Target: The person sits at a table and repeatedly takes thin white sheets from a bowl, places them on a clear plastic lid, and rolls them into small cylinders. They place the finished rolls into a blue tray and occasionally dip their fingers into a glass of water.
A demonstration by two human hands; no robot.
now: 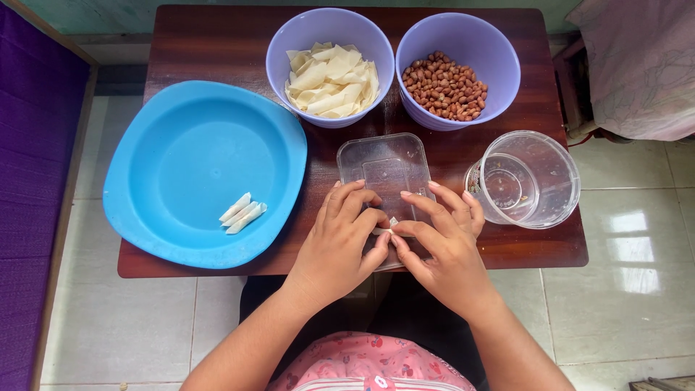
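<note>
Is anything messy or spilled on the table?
Nothing is spilled. The only odd bit: the blue plate sticks out past the table's left and front edges. Peanuts and wrappers sit inside their bowls, and three rolls lie neatly together.

Blue plate (181,145) (lilac bowls (289,43))

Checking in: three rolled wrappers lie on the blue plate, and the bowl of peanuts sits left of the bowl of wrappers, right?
Not quite. The head view shows the bowl of peanuts to the right of the bowl of wrappers, not left. The three rolled wrappers do lie on the blue plate.
</note>
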